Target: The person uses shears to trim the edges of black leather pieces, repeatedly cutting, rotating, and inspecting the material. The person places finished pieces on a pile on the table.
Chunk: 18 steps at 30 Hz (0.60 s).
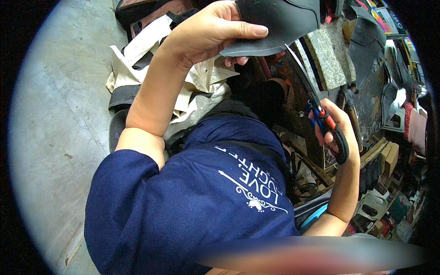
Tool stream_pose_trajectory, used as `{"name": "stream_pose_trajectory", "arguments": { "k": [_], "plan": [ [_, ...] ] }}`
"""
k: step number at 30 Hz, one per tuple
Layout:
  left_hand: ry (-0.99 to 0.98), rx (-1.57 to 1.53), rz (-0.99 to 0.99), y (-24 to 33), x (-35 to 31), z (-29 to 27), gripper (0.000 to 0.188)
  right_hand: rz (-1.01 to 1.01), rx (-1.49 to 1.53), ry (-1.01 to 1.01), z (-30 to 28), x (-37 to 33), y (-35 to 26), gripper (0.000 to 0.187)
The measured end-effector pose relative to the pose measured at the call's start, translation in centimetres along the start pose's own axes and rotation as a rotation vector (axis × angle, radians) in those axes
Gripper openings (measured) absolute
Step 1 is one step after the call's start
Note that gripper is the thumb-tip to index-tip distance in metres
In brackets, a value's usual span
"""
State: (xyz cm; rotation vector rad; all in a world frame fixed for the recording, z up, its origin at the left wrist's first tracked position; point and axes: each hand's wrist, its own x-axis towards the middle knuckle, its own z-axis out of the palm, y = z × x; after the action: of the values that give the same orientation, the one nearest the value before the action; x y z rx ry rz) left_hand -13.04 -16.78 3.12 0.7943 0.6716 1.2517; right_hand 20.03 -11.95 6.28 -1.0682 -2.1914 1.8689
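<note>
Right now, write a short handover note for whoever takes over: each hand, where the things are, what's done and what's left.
Left hand: grip shut on the black leather piece, held up, thumb on top.
Right hand: grip shut on the scissors, blades pointing up, tips at the piece's lower edge.
Cream fabric scraps lie on the grey floor beside the left arm.
Done: cannot tell whether any cut is made.
Left: the trimming at that lower edge, by the look of it.

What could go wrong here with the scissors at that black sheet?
The scissors in the right hand meet the black sheet close to the left hand, so a slip might nick its fingers. The sheet is pinched at one edge only and could flex, sending the cut off course.
</note>
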Motion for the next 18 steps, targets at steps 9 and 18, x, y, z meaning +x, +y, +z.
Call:
{"name": "stream_pose_trajectory", "arguments": {
  "k": [9,18],
  "plan": [
    [-0.077,0.071,0.014,-0.03,0.75,-0.65,0.032,0.035,-0.115,0.092,-0.23,0.51,-0.77,0.09],
    [-0.026,0.096,-0.023,0.18,0.38,-0.28,0.03,-0.001,-0.156,0.095,-0.82,0.37,-0.6,0.078]
  ]
}}
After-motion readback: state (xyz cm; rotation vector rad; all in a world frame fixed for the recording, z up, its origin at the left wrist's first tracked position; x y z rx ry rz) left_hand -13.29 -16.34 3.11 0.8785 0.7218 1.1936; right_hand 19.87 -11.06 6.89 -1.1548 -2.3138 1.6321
